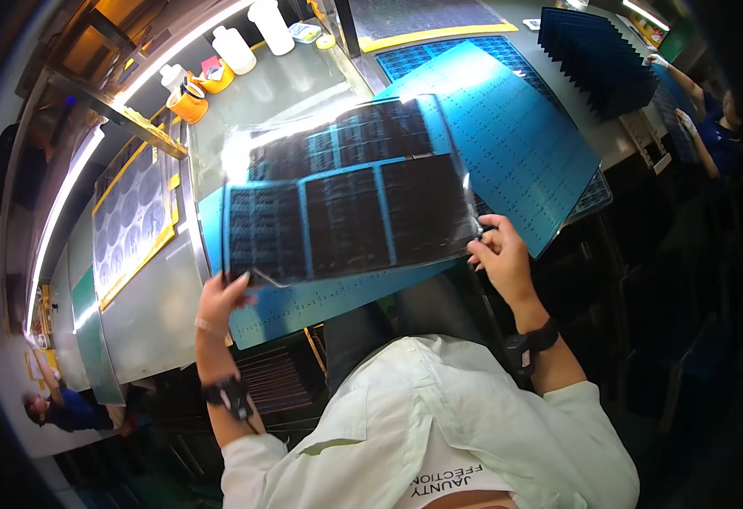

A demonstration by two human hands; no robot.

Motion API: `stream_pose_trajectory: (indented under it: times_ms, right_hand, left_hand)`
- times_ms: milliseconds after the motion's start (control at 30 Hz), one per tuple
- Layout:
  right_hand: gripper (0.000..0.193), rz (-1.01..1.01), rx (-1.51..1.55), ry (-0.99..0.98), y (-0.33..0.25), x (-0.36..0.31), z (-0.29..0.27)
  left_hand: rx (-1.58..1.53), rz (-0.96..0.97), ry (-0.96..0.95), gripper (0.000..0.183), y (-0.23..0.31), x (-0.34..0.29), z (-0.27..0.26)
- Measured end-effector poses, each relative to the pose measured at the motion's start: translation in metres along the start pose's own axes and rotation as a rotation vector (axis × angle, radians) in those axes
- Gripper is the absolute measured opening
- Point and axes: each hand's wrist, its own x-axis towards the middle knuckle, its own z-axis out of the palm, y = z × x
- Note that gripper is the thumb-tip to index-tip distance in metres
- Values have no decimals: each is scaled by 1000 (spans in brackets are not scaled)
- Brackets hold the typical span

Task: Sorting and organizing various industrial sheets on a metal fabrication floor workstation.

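We note the dark-panelled clear film (346,216) spanning our two separated hands — left hand (226,297) pinching its near-left corner, right hand (502,252) its right edge — with one blue sheet (295,314) beneath, another blue panel (524,127) beyond the right.

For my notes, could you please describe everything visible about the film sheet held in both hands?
The film sheet looks like glossy, clear plastic with dark rectangular panels, three along the near row; blue shows through the gaps, and light glares off its far-left part. It spreads over blue sheets, left hand gripping its near-left corner, right hand its near-right; contact beneath is unclear.
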Motion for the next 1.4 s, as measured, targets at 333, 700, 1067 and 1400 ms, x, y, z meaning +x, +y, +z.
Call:
stream_pose_trajectory:
  times_ms: [333,700,1067,1400]
  right_hand:
    - [34,-383,-582,38,17,-12,37]
    - [22,-342,-728,58,13,-9,35]
    - [20,-390,-732,-4,13,-13,31]
    - [17,-295,-726,-48,10,-14,39]
  left_hand:
    - [-279,-37,528,13,-100,-85,16]
    - [-440,-25,557,8,-103,-83,19]
    - [130,342,830,17,-118,-69,10]
    - [73,205,970,24,-152,-83,29]
